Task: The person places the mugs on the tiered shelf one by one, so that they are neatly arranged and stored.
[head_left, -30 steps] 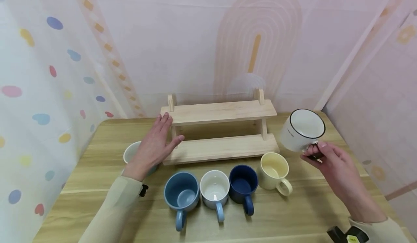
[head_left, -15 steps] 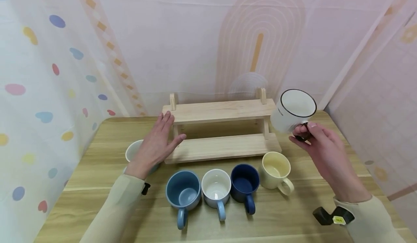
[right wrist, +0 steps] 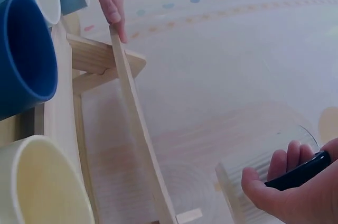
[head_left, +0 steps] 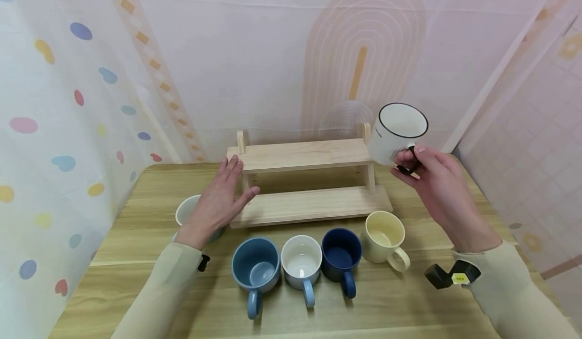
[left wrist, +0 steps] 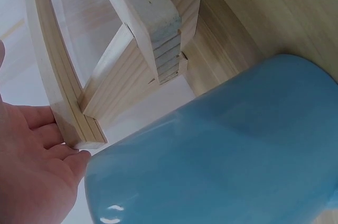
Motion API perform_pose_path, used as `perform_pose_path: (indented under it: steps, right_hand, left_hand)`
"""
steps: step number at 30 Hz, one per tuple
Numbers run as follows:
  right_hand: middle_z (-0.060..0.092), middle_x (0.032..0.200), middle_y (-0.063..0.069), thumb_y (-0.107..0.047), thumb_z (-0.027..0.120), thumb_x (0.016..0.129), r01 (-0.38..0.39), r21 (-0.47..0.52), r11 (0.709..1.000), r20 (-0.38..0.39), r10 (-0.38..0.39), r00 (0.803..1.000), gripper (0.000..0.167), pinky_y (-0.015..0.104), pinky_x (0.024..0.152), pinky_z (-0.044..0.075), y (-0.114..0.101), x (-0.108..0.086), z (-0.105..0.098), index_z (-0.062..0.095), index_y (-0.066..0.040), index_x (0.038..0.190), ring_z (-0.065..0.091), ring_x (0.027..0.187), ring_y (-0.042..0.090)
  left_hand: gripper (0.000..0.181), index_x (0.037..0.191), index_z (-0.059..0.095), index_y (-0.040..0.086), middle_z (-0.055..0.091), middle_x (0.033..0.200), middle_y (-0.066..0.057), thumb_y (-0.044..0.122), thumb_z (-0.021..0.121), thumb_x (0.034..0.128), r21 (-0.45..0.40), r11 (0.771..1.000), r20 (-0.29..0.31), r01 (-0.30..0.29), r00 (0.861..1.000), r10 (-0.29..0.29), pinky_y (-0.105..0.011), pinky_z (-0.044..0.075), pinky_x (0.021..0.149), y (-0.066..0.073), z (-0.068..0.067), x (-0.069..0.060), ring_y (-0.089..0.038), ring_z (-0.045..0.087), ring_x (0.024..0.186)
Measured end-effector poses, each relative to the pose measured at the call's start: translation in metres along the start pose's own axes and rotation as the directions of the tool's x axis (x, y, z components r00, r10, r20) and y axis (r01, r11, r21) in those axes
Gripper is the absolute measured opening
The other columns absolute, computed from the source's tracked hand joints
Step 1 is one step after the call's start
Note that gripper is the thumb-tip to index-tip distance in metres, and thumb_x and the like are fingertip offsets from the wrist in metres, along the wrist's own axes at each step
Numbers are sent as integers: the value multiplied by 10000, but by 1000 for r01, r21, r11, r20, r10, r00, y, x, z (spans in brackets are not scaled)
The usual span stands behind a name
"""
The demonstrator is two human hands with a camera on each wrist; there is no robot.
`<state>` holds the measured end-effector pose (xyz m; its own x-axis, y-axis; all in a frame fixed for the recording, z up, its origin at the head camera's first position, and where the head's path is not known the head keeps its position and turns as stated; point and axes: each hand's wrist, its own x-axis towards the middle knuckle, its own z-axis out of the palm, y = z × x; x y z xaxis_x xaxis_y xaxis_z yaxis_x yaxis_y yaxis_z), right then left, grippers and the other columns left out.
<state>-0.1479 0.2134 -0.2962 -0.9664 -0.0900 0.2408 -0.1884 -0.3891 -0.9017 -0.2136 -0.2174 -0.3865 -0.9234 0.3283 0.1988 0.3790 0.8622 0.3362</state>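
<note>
My right hand (head_left: 432, 187) grips the black handle of a white mug (head_left: 395, 137) with a black rim. The mug is held up beside the right end of the upper board of a two-tier wooden rack (head_left: 300, 157); the right wrist view shows the handle (right wrist: 298, 172) in the curled fingers. My left hand (head_left: 215, 202) touches the left end of that upper board, its fingers extended. Just beyond the left wrist is a white-rimmed mug (head_left: 185, 208), partly hidden by the hand; the left wrist view shows a blue mug body (left wrist: 211, 150) close by.
In front of the rack stand a blue mug (head_left: 255, 263), a white mug with a light blue handle (head_left: 301, 260), a navy mug (head_left: 341, 255) and a yellow mug (head_left: 384, 238), handles toward me. A patterned cloth (head_left: 273, 51) hangs behind the wooden table (head_left: 136, 212).
My right hand has lifted the white mug and carried it left and away from me, toward the upper board's right end. The left hand stays on the rack.
</note>
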Motion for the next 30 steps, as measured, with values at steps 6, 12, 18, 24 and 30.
perform_pose_path:
  steps: [6,12,18,24,30]
  right_hand:
    - [614,990,67,-185,534,1098,-61,-11,998,-37,61,997,259,352,994,551,0,15,11,647,3,960,579,1025,200]
    - [618,1007,54,-185,511,1106,-133,-14,991,-56,132,990,269,363,1036,519,5,29,19,649,-20,944,558,1078,205]
    - [611,1010,43,-164,467,1118,-167,-44,985,-72,164,984,287,445,1128,414,12,42,25,646,-29,939,526,1110,208]
    - [664,980,5,-133,440,1121,-211,-71,975,-95,204,974,353,444,1124,421,21,54,27,694,-87,881,560,1087,175]
    - [658,967,-14,-133,405,1129,-273,-79,959,-121,263,957,388,485,1185,345,31,62,29,685,-112,862,557,1080,157]
  left_hand:
    - [929,1613,231,-58,146,1706,-220,621,490,1033,2,1000,10,10,1000,-10,-569,187,1240,-1,-1,1,-378,49,1585]
    - [944,1618,222,-49,132,1711,-209,644,476,1028,-5,1000,25,13,1000,-13,-564,172,1246,-2,-2,4,-370,37,1587]
    - [944,1620,220,-46,131,1711,-207,646,470,1029,-2,1000,31,16,999,-16,-563,167,1248,-3,-1,6,-370,38,1587]
    - [944,1620,218,-47,128,1712,-205,645,472,1029,-2,1000,32,21,999,-21,-568,166,1246,-4,-1,6,-374,41,1586]
    - [954,1622,219,-41,132,1712,-202,658,470,1023,-10,1000,31,25,999,-25,-569,171,1245,-4,-1,5,-365,40,1588]
